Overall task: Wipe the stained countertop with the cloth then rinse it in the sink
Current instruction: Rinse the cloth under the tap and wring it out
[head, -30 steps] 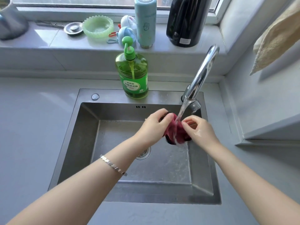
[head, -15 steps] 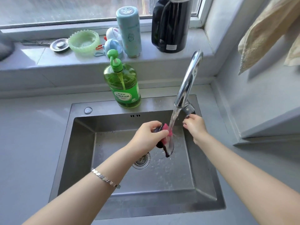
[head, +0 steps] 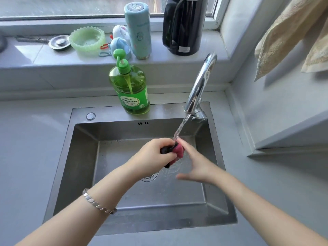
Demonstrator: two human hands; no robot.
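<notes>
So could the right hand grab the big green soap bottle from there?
Probably yes: the right hand is open, and nothing stands between it and the green soap bottle on the steel sink rim.

We count: two hands (head: 154, 157) (head: 197, 166), one cloth (head: 178, 150), one sink (head: 142, 196), one tap (head: 200, 84), one green soap bottle (head: 130, 89), one blue flask (head: 138, 31), one black kettle (head: 183, 25), one green bowl (head: 87, 39), two hanging towels (head: 282, 36) (head: 317, 54), one bracelet (head: 96, 203).
</notes>
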